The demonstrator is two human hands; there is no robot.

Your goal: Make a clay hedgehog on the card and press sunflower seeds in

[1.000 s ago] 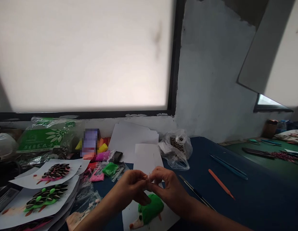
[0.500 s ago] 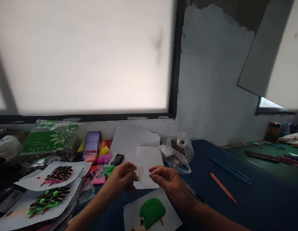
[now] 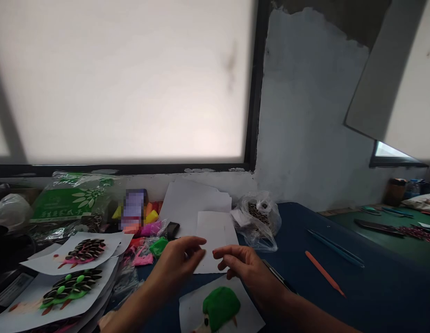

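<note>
My left hand (image 3: 180,259) hovers over the white paper, its fingers bent and its thumb held apart from them; nothing shows in it. Facing it, my right hand (image 3: 240,263) has index finger and thumb curled close together. A tiny reddish spot shows at the index fingertip, too small to name. Below both hands lies a white card (image 3: 192,300) bearing a green clay hedgehog body (image 3: 221,305) with a black eye and a brown foot. Behind the hands is a blank white sheet (image 3: 211,231).
Finished seed-and-clay hedgehog cards (image 3: 74,286) are stacked at left, beside colourful clay packets (image 3: 143,256). A plastic bag of striped seeds (image 3: 258,217) stands at the back. On the blue table (image 3: 298,273) at right lie an orange clay tool (image 3: 325,274) and blue tweezers (image 3: 336,248).
My left hand has moved slightly right, and its fingers and thumb are now spread more clearly. The index finger of my right hand reaches farther left. The card stays in place.
</note>
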